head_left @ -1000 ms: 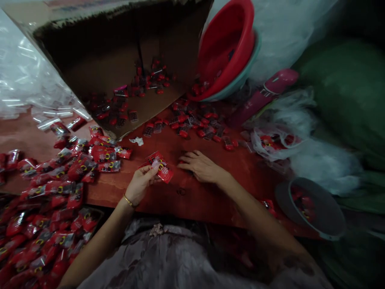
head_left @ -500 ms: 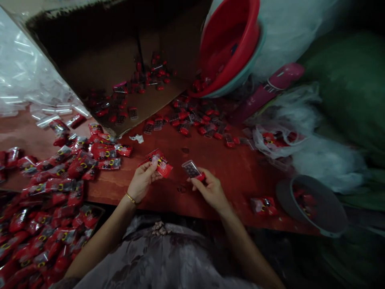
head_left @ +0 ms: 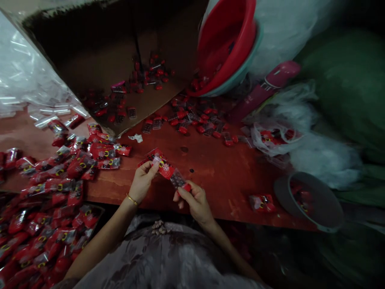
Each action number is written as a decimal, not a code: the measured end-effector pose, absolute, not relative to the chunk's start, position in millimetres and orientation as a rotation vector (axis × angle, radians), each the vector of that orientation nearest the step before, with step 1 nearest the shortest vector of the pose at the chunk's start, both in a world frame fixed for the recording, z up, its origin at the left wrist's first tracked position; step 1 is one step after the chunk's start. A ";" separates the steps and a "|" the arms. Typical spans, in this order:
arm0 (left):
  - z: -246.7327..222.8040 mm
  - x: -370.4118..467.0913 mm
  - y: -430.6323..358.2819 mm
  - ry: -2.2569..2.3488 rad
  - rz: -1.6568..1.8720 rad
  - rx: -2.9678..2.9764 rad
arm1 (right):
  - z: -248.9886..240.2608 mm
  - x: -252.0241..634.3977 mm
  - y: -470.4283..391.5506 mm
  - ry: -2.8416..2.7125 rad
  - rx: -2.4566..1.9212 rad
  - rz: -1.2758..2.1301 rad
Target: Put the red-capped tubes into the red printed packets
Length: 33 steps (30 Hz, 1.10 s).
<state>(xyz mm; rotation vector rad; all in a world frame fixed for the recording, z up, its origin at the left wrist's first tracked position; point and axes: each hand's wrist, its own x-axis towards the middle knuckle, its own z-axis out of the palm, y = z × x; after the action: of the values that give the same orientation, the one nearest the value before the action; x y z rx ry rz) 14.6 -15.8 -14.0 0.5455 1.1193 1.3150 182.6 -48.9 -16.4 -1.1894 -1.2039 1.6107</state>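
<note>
Near the table's front edge, my left hand (head_left: 143, 178) pinches a red printed plastic pouch (head_left: 161, 159) between thumb and fingers. My right hand (head_left: 194, 200) is closed on the red cap end of a small clear container (head_left: 178, 179) with dark round pieces inside. The container's clear end meets the pouch's right end; whether it is inside the opening I cannot tell. More such containers (head_left: 207, 120) lie loose on the table beyond my hands. Filled red pouches (head_left: 102, 150) are piled to the left of my left hand.
An open cardboard box (head_left: 162, 100) lies at the back with more containers in it. A tilted red basin (head_left: 207, 48), a magenta bottle (head_left: 264, 88) and a grey bowl (head_left: 319, 204) stand to the right. Clear plastic sleeves (head_left: 45, 108) and a large heap of filled pouches (head_left: 45, 237) lie left.
My right hand has moved left with the container, bringing its clear end from apart to the pouch's right end. My left hand with the pouch has stayed almost still.
</note>
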 end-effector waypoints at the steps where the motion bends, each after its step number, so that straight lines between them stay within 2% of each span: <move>1: -14.5 13.5 -16.2 1.136 1.316 0.584 | -18.2 181.8 -48.8 -1.165 -1.181 1.664; 9: -12.2 10.6 -15.0 1.240 1.341 0.697 | -22.4 182.8 -33.7 -1.147 -1.089 1.871; 19: -12.0 36.4 -19.5 1.078 1.245 0.448 | -22.6 160.2 -22.3 -1.315 -1.193 1.523; 24: -3.5 30.8 -14.2 1.082 1.282 0.323 | -26.6 161.9 -19.6 -1.331 -1.075 1.551; 33: -5.0 32.5 -16.6 1.049 1.231 0.370 | -20.9 161.4 -27.0 -1.373 -1.176 1.412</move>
<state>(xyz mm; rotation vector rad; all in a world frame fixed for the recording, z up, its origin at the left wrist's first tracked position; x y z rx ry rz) 32.5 -16.6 -5.0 0.3699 1.0490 1.2307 161.4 -27.0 -20.9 -1.1762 -1.3733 1.4124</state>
